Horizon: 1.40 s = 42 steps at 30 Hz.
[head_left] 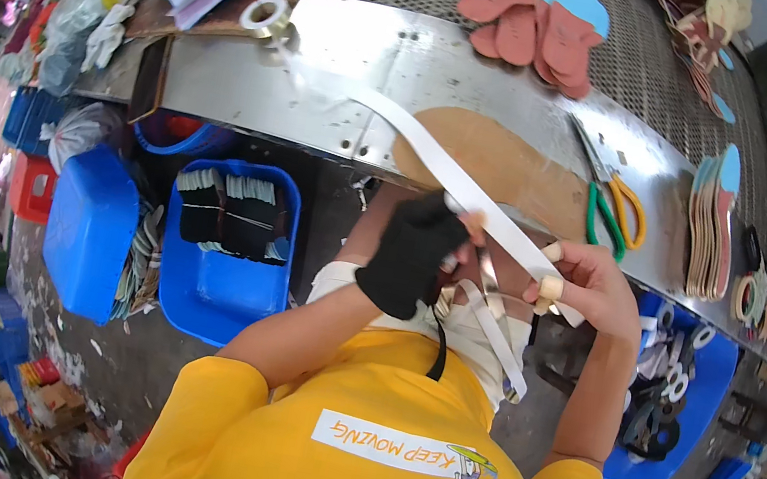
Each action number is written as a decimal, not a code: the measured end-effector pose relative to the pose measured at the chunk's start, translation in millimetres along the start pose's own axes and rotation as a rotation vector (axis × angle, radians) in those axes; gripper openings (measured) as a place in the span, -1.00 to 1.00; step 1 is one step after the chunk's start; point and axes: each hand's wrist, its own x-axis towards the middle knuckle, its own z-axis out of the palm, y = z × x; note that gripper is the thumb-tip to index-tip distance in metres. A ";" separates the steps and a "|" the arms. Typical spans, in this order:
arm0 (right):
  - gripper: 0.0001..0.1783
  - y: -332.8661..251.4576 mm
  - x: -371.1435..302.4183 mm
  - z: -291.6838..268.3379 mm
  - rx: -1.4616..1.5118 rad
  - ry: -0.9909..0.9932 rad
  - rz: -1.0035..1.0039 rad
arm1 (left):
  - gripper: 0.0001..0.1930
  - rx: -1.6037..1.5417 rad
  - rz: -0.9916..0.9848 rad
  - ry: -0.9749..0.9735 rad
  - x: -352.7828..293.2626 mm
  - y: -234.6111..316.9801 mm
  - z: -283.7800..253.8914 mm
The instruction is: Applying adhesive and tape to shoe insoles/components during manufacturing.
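Observation:
A long strip of white tape (420,139) runs from a tape roll (266,17) at the bench's far left, down to my right hand (594,287). My right hand is bare, with pale coverings on its fingertips, and pinches the strip's near end. My left hand (411,254) wears a black glove with exposed fingertips and is closed at the strip's lower edge; the glove partly hides its grip. A narrow shiny strip (488,279) hangs below that hand, and a white strip (498,342) trails over my lap.
On the metal bench (335,44) lie a brown sheet (489,156), green-and-orange-handled scissors (618,203) and an insole stack (708,223). More pink-and-blue insoles (551,29) rest on mesh behind. Blue bins (223,289) stand left, another blue bin (672,455) right.

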 end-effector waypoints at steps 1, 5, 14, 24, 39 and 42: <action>-0.69 0.1 -5.2 -3.0 0.034 -0.019 -0.008 | -0.86 -0.032 0.028 0.017 4.3 -1.4 -6.4; -0.73 3.3 -24.7 -3.9 0.105 0.045 -0.100 | -0.81 0.018 0.073 0.050 15.1 18.6 -12.6; -0.81 -18.7 -42.3 27.6 -0.018 0.202 -0.156 | -0.69 0.757 0.635 -0.384 -31.1 69.8 -4.4; -0.79 -29.2 -17.9 55.1 -0.492 0.189 -0.288 | -0.77 0.972 0.745 -0.233 -37.5 66.9 18.9; -0.72 57.0 -78.1 -76.7 0.463 0.520 -0.643 | -0.82 0.532 0.346 0.870 -88.8 131.6 -321.3; -0.78 69.1 -76.5 -91.3 0.638 0.485 -0.788 | -0.79 0.660 0.207 1.359 -151.2 112.9 -485.6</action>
